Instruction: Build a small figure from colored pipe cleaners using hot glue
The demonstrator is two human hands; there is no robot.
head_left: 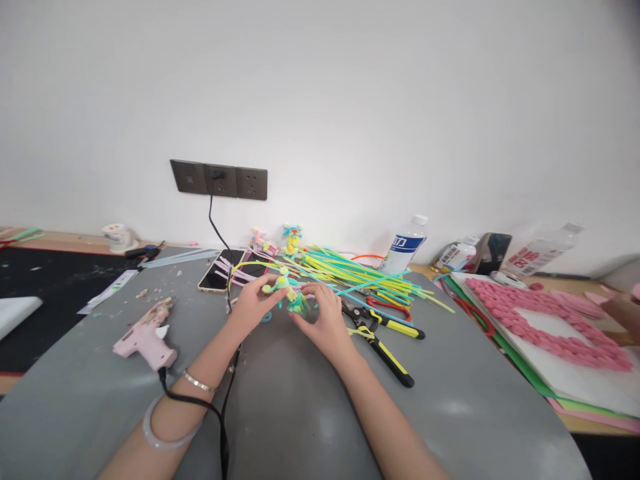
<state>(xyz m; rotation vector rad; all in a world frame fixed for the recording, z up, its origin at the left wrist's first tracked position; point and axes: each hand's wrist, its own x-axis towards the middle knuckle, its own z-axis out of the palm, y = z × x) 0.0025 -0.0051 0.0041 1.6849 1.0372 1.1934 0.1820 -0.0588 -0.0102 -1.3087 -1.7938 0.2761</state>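
Between my hands is a small yellow and teal figure made of bent pipe cleaners point(287, 288). My left hand point(256, 303) pinches its upper left side with thumb and fingers. On the other side, my right hand point(324, 320) has its fingers closed round the lower right part. Behind them stand a similar yellow, blue and red figure point(292, 241) and a pink one point(262, 241). A heap of green, yellow and teal pipe cleaners point(360, 270) spreads to the right. Pliers with black and yellow handles point(385, 347) lie open beside my right hand.
A pink glue gun point(147, 337) lies left, its black cord point(200, 402) running past my left forearm. A phone point(215, 277) rests behind my left hand. A bottle point(406, 245) stands near the wall. At right, pink braided work point(545, 320) lies on paper, with another person's hand point(623, 313) nearby.
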